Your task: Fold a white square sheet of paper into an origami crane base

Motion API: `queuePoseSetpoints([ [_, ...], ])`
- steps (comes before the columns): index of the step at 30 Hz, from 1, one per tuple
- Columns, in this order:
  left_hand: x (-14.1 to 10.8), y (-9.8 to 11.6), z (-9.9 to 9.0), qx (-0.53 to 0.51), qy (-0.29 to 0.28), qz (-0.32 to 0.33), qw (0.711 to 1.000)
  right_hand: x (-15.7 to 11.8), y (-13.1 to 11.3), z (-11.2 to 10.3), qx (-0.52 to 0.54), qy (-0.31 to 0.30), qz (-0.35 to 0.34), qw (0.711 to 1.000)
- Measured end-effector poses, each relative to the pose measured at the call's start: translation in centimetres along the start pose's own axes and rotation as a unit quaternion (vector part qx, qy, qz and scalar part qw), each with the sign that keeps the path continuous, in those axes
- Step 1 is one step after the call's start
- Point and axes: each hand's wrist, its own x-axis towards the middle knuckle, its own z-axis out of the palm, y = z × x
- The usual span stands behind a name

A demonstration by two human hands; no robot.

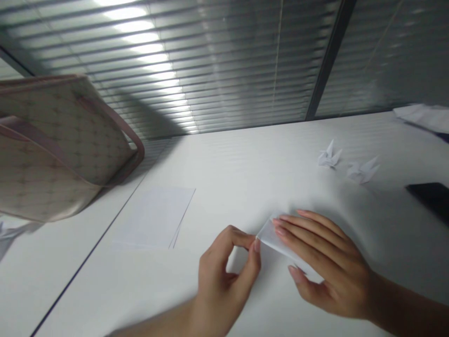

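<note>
1. The person's left hand was curled into a narrow pinch, with its thumb and fingertips closed on one end of a folded strip of thin white paper.
2. The person's right hand lay spread and nearly flat, palm down, with its fingers resting across the strip. It was pressing on the paper rather than closing around it, and its thumb sat just beside the strip's lower edge.
3. The strip lay on a smooth white desk, tilted across it and held between both hands, near the desk's front edge.
4. A neat stack of plain white paper sheets lay just left of the left hand, near a thin dark seam in the desktop.
5. Two small folded white paper cranes sat close together beyond the right hand.
6. A flat black rectangular object lay at the right edge of view, and a loose pile of white paper lay further back.
7. A beige patterned tote bag with dusty-pink trim stood at the left, in front of grey slatted window blinds.
</note>
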Motion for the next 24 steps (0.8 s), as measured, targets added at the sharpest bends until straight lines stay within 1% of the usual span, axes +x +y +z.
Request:
queuePoseSetpoints([
  [4, 0.5, 0.5, 0.1, -0.039, 0.0, -0.078, 0.996, -0.1, 0.2, 0.4, 0.031, 0.018, 0.038, 0.999],
  [6, 0.7, 0.6, 0.2, -0.051, -0.002, -0.108, 0.993, -0.1, 0.3, 0.5, 0.057, 0.018, 0.059, 0.996],
  [10, 0.9, 0.6, 0.2, -0.056, -0.001, -0.128, 0.99, 0.1, 0.4, 0.3, 0.093, 0.012, 0.078, 0.993],
  [16, 0.9, 0.7, 0.1, -0.071, -0.006, -0.133, 0.989, 0.1, 0.6, 0.2, 0.117, -0.005, 0.069, 0.991],
  [18, 1.1, 0.9, 0.1, -0.083, -0.01, -0.152, 0.985, 0.0, 0.6, 0.2, 0.124, -0.004, 0.071, 0.99],
  [21, 1.4, 1.1, 0.0, -0.129, -0.024, -0.211, 0.969, -0.1, 0.7, 0.0, 0.136, -0.008, 0.085, 0.987],
  [24, 1.7, 1.0, -0.1, -0.188, -0.039, -0.268, 0.944, -0.3, 0.9, -0.6, 0.198, -0.048, 0.078, 0.976],
])
